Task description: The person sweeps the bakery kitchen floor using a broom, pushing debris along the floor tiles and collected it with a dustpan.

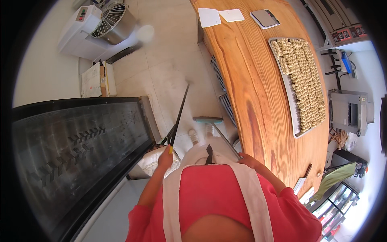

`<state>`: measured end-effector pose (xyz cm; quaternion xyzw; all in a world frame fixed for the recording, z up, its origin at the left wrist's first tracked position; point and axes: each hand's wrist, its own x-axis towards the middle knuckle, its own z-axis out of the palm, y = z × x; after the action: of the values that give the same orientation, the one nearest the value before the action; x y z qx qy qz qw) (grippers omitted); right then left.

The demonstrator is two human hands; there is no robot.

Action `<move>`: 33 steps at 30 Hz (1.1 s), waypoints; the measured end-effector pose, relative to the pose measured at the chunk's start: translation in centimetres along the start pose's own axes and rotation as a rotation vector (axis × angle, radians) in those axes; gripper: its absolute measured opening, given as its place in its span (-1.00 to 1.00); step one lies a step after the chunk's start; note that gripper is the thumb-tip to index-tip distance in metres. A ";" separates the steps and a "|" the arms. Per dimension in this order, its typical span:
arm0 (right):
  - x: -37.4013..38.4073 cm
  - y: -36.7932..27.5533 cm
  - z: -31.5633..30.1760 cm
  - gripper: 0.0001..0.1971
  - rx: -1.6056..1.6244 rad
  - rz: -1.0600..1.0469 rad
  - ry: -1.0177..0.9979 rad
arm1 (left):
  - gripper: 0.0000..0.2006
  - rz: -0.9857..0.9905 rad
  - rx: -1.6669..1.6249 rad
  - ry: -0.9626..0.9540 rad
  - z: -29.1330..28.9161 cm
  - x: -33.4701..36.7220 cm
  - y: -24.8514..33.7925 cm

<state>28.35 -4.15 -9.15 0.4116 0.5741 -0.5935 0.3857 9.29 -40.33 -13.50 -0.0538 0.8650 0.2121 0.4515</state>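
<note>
My left hand (pixel 164 158) is closed around a long, thin black tool (pixel 179 111) with a yellow patch by the grip. It slants up and away over the floor, and its exact kind is unclear. The fingers of my right hand (pixel 249 161) wrap the top of a broom's grey handle (pixel 226 139). Down at my feet, the turquoise broom head (pixel 208 119) lies crosswise on the floor in front of my shoes (pixel 193 136).
Along my right runs a wooden table (pixel 246 80) bearing a tray (pixel 296 131) of twisted dough pieces, a scale (pixel 265 18) and a knife (pixel 302 180). A black-framed glass panel (pixel 84 141) borders my left. A spiral mixer (pixel 86 34) stands far left; a pale sack (pixel 152 162) sits beside my left hand.
</note>
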 end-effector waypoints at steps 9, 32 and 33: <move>-1.2 -2.0 0.1 -0.39 -0.042 0.098 -0.024 | -0.53 0.007 0.128 -0.096 -0.5 -6.1 -2.8; 21.2 -14.3 2.3 -0.35 0.083 -0.196 -0.010 | -0.59 -0.053 -0.875 0.200 0.8 -9.1 0.2; 22.9 -17.1 1.9 -0.34 -0.009 -0.202 -0.005 | -0.59 -0.085 -0.874 0.224 0.6 -9.4 0.7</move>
<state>4.01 -5.00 -24.25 0.3485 0.6143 -0.6278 0.3271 15.04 -40.39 -6.02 -0.2977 0.7349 0.5314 0.2981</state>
